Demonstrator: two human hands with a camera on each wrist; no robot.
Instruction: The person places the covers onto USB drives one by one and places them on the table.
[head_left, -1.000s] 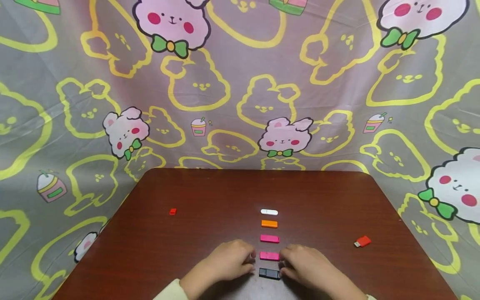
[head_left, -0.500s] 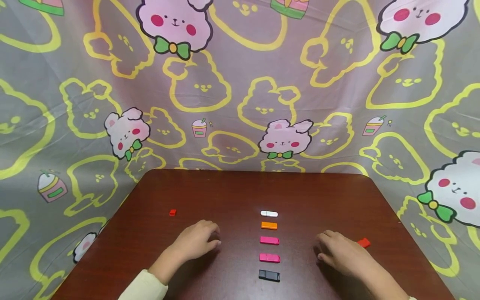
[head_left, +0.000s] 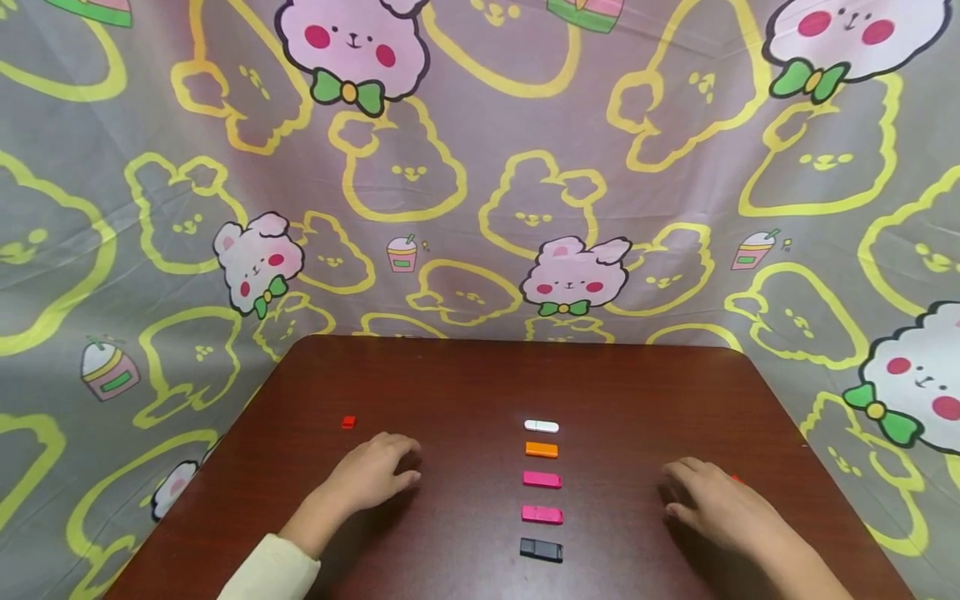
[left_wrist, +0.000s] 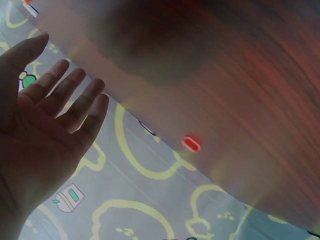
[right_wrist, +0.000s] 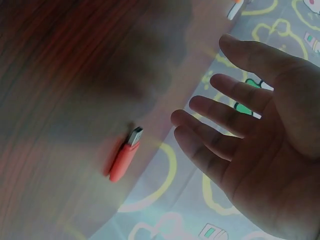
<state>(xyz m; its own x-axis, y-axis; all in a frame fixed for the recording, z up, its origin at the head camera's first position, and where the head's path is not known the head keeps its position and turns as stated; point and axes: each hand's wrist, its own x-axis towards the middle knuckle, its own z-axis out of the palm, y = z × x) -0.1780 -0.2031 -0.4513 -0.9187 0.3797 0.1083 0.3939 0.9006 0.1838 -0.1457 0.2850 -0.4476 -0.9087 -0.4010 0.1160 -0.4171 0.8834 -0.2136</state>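
My left hand (head_left: 369, 477) hovers over the left of the table, fingers relaxed and holding nothing. A small red USB cap (head_left: 348, 422) lies just beyond it; the left wrist view shows the cap's hollow opening (left_wrist: 191, 144). On the right, my right hand (head_left: 716, 504) also holds nothing, its fingers loosely spread. It mostly hides a red USB stick (head_left: 738, 480) in the head view. In the right wrist view that red stick (right_wrist: 125, 155) lies with its bare metal plug showing.
Down the middle runs a column of USB sticks: white (head_left: 542, 427), orange (head_left: 542, 450), pink (head_left: 542, 480), another pink (head_left: 542, 515) and black (head_left: 541, 550) nearest. The brown table (head_left: 450, 383) ends at a patterned cloth (head_left: 480, 275) behind and at both sides.
Both hands have drawn apart from beside the near pink and black sticks, left hand to the left, right hand to the right. The right hand now covers most of the red stick.
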